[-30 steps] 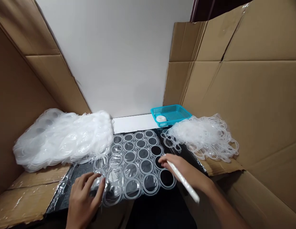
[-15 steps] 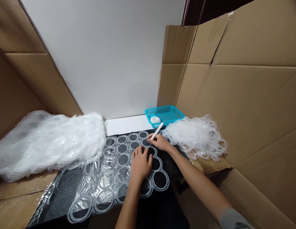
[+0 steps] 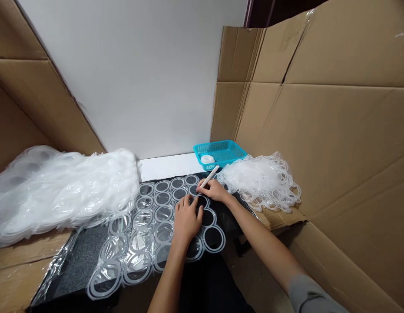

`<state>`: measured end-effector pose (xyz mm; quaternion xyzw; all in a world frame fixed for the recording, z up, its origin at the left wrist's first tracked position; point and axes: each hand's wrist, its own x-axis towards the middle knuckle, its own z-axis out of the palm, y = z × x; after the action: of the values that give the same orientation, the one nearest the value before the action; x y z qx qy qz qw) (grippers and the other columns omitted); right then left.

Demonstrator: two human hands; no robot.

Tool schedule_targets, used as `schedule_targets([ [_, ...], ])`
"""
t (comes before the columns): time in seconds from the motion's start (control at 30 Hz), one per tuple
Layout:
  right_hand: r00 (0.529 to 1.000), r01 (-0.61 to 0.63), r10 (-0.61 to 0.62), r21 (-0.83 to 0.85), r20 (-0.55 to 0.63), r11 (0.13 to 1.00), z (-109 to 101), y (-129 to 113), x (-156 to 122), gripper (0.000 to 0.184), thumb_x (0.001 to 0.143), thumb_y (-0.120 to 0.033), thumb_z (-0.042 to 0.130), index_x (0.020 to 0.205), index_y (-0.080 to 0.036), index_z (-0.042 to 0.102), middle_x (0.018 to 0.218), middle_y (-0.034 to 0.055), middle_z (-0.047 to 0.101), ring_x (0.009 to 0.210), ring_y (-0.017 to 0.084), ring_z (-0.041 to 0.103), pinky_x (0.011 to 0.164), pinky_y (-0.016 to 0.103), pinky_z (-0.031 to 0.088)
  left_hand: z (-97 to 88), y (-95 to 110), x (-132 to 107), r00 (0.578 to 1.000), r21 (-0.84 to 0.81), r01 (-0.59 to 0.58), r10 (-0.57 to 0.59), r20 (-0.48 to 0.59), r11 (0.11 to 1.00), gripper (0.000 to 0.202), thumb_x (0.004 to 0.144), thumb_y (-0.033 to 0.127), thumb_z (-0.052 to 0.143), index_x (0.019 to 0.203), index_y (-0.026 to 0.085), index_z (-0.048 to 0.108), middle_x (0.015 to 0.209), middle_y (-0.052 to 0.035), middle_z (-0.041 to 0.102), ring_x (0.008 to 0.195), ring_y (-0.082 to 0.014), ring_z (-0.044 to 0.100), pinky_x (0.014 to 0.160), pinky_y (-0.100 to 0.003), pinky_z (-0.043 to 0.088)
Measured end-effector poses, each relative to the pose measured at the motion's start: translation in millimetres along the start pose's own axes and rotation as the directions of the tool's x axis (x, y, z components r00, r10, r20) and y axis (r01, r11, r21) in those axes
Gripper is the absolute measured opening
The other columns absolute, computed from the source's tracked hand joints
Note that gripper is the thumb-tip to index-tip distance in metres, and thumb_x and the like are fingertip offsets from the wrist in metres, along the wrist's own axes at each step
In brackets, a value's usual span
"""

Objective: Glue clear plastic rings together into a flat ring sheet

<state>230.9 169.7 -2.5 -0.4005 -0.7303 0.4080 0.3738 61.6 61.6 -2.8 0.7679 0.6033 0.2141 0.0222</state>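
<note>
A clear plastic sheet of joined rings (image 3: pixel 146 230) lies flat on a black mat (image 3: pixel 81 256). My left hand (image 3: pixel 186 219) presses on the sheet near its far right rings, fingers together and flat. Just beyond it my right hand (image 3: pixel 215 190) grips a thin white stick (image 3: pixel 209 175), its lower tip touching a ring at the sheet's far right. Several rings along the right edge show black where the clear centres are gone.
A tall pile of clear ring sheets (image 3: pixel 58 187) lies at the left. A heap of loose plastic rings (image 3: pixel 260 180) rests at the right. A turquoise basket (image 3: pixel 220 152) holding a white disc (image 3: pixel 207 159) stands behind. Cardboard walls (image 3: pixel 319 130) enclose both sides.
My left hand has left the sheet's near left corner and moved to its far right rings. My right hand has carried the stick forward to the far right rings, tipped upright.
</note>
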Motion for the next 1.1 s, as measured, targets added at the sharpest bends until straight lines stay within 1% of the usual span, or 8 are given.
schedule_targets([
  [0.1,1.000,0.002,-0.002,0.009,0.004,1.000,0.6,3.1,0.2,0.023,0.087,-0.041,0.074,0.086,-0.018,0.072,0.082,0.0028,0.071,0.074,0.017,0.062,0.070,0.029,0.047,-0.3,0.4,0.6,1.000,0.017,-0.006,0.005,0.008,1.000,0.039,0.104,0.033,0.053,0.139,0.021,0.066,0.139,-0.0152,0.062,0.133,-0.0340,0.054,0.112,-0.051,0.045],
  [0.23,1.000,-0.019,0.019,0.047,-0.004,0.999,1.4,6.5,0.7,0.024,0.086,-0.042,0.074,0.089,-0.019,0.072,0.081,0.0028,0.072,0.074,0.018,0.064,0.070,0.029,0.048,-0.9,1.8,1.1,1.000,0.027,0.002,-0.002,0.012,1.000,0.037,0.104,0.033,0.053,0.136,0.023,0.068,0.139,-0.0140,0.063,0.132,-0.0347,0.054,0.108,-0.051,0.046],
  [0.57,1.000,0.014,-0.014,0.005,-0.001,1.000,0.1,4.5,0.3,0.026,0.087,-0.046,0.074,0.086,-0.019,0.071,0.083,0.0036,0.073,0.075,0.018,0.064,0.070,0.029,0.049,-1.9,2.5,0.3,1.000,0.016,0.001,-0.001,0.002,1.000,0.035,0.104,0.033,0.053,0.135,0.026,0.068,0.137,-0.0126,0.064,0.132,-0.0338,0.055,0.108,-0.051,0.045],
  [0.73,0.999,0.050,-0.049,-0.061,0.011,0.997,0.0,2.0,-1.0,0.015,0.090,-0.034,0.072,0.086,-0.020,0.076,0.090,0.0041,0.078,0.085,0.020,0.070,0.083,0.032,0.054,-1.1,3.2,2.0,1.000,0.042,0.004,-0.004,0.020,0.999,0.039,0.104,0.033,0.051,0.138,0.022,0.066,0.139,-0.0151,0.062,0.132,-0.0355,0.054,0.108,-0.052,0.045],
  [0.87,0.989,0.144,-0.142,-0.126,0.032,0.981,0.3,4.3,-0.8,0.016,0.095,-0.031,0.068,0.091,-0.022,0.080,0.103,0.0065,0.081,0.100,0.024,0.074,0.097,0.038,0.055,2.7,3.5,4.9,0.998,0.034,0.064,-0.065,0.028,0.997,0.043,0.102,0.035,0.053,0.141,0.021,0.063,0.140,-0.0166,0.061,0.132,-0.0356,0.054,0.108,-0.053,0.044],
  [0.97,0.959,0.279,-0.262,-0.200,0.107,0.939,0.9,8.2,-0.6,0.019,0.099,-0.030,0.065,0.102,-0.023,0.082,0.114,0.0083,0.081,0.115,0.025,0.072,0.106,0.040,0.053,5.5,3.2,6.2,0.994,0.029,0.109,-0.110,0.028,0.994,0.044,0.101,0.037,0.054,0.142,0.021,0.061,0.141,-0.0164,0.060,0.134,-0.0354,0.053,0.110,-0.052,0.043],
  [1.03,0.925,0.378,-0.343,-0.277,0.165,0.883,1.6,9.8,-1.1,0.023,0.103,-0.029,0.060,0.111,-0.023,0.081,0.120,0.0089,0.080,0.118,0.025,0.072,0.106,0.040,0.051,6.1,3.0,6.0,0.993,0.023,0.113,-0.113,0.019,0.993,0.043,0.101,0.037,0.054,0.141,0.022,0.061,0.141,-0.0157,0.060,0.134,-0.0353,0.053,0.111,-0.052,0.042],
  [1.1,0.900,0.435,-0.382,-0.385,0.209,0.814,2.6,9.1,-0.8,0.026,0.106,-0.027,0.056,0.118,-0.024,0.079,0.122,0.0085,0.080,0.113,0.025,0.072,0.100,0.040,0.051,5.7,2.8,5.1,0.994,0.009,0.107,-0.107,0.013,0.994,0.041,0.101,0.036,0.054,0.139,0.023,0.062,0.140,-0.0153,0.061,0.133,-0.0350,0.053,0.110,-0.052,0.043],
])
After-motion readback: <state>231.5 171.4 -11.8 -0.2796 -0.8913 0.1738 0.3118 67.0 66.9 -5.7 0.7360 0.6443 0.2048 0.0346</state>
